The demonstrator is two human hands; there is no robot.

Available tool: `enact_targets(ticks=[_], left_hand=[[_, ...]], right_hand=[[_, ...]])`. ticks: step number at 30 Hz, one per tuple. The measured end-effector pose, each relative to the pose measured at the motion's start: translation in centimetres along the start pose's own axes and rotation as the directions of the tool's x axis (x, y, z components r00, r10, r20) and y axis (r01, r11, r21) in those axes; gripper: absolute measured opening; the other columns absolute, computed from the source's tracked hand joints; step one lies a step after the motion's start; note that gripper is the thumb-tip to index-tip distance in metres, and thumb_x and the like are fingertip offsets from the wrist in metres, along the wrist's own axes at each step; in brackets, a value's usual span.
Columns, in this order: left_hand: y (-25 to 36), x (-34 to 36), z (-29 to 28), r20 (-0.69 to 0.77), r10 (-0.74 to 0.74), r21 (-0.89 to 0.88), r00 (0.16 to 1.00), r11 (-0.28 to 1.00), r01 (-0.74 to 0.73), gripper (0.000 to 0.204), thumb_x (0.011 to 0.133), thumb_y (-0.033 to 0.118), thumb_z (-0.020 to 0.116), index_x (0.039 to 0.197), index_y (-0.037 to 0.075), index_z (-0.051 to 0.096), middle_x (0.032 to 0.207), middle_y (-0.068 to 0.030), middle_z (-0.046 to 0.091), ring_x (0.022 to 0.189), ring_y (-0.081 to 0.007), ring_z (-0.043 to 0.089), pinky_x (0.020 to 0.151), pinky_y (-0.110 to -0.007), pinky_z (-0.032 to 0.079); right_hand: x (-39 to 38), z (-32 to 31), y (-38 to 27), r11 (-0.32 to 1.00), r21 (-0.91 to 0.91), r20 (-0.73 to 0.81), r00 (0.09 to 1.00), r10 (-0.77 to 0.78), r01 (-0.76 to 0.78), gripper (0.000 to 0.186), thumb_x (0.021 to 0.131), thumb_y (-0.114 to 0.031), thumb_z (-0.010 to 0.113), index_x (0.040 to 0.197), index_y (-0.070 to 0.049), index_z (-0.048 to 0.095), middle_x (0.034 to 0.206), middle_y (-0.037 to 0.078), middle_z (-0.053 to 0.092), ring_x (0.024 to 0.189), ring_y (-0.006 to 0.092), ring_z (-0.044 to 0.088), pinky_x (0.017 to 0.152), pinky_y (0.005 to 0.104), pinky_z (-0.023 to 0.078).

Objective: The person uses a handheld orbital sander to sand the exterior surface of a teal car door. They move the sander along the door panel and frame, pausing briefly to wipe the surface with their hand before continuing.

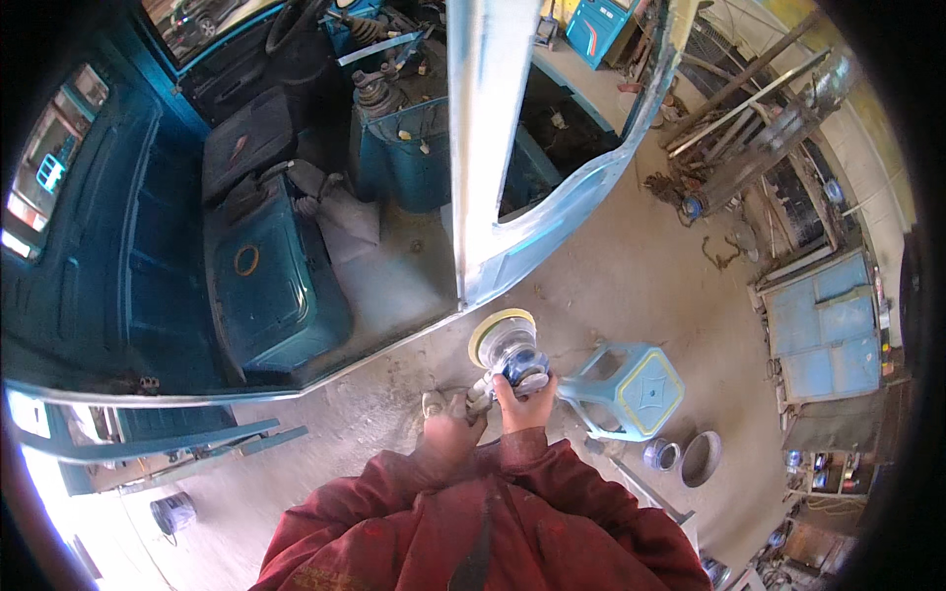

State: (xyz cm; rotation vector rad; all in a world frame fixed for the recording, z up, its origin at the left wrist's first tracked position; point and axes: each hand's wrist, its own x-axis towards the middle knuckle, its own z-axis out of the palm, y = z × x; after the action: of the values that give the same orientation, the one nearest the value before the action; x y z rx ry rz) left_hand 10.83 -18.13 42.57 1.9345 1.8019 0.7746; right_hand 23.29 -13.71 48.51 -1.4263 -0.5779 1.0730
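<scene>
Head view — I see the right hand (pixel 530 407) gripping the sander (pixel 512 349), left hand (pixel 454 430) closed around its tail end; it's held just outside the blue cab (pixel 169 212) — left of the stool (pixel 650 392).

A blue plastic stool (pixel 651 394) stands on the dusty floor (pixel 680 291) (bright light (pixel 47 483) enters lower left).

Blu/slvr sander (pixel 518 361), rnd yel.-rimmed pad (pixel 485 335) fwd, tilted, midair
</scene>
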Motion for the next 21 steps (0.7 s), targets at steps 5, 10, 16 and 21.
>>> enact_targets(ticks=[5,10,16,21], left_hand=[[-2.2,0.8,-2.3,0.099,-0.05,0.07,0.994,0.997,0.043,0.057,0.08,0.037,0.077,0.124,0.005,0.06,0.09,-0.0205,0.069,0.072,-0.0382,0.068,0.058,-0.049,0.055],[-2.8,2.9,-5.5,0.372,-0.024,-0.366,0.928,0.915,0.171,0.063,0.085,0.042,0.076,0.132,0.006,0.056,0.096,-0.0226,0.071,0.081,-0.0393,0.07,0.069,-0.045,0.056],[-2.1,4.1,-6.3,0.635,-0.062,-0.307,0.77,0.895,0.325,0.058,0.089,0.057,0.067,0.113,0.004,0.068,0.083,-0.0223,0.07,0.079,-0.0365,0.07,0.07,-0.046,0.053],[0.9,5.5,-6.5,0.478,-0.119,-0.056,0.87,0.985,0.166,0.055,0.091,0.058,0.065,0.109,0.007,0.071,0.074,-0.0234,0.068,0.072,-0.0427,0.069,0.065,-0.051,0.052]], right_hand=[[-0.1,2.7,1.7,0.988,-0.137,-0.11,0.99,-0.085,0.07,0.071,0.074,-0.01,0.083,0.132,0.002,0.042,0.118,0.014,0.057,0.106,0.0211,0.059,0.09,0.0352,0.051],[1.4,2.2,1.8,0.984,0.002,-0.076,0.981,-0.177,0.178,0.065,0.075,-0.009,0.081,0.128,0.002,0.045,0.115,0.011,0.057,0.107,0.0203,0.057,0.093,0.0357,0.048],[3.2,2.0,-0.8,0.924,0.161,0.015,0.936,-0.353,0.346,0.089,0.071,-0.013,0.085,0.14,0.003,0.032,0.128,0.016,0.048,0.114,0.0232,0.053,0.1,0.0369,0.045],[4.7,4.3,-4.8,0.929,0.066,-0.013,0.932,-0.363,0.363,0.093,0.069,-0.01,0.087,0.141,0.002,0.03,0.131,0.018,0.046,0.119,0.0246,0.05,0.104,0.0389,0.043]])
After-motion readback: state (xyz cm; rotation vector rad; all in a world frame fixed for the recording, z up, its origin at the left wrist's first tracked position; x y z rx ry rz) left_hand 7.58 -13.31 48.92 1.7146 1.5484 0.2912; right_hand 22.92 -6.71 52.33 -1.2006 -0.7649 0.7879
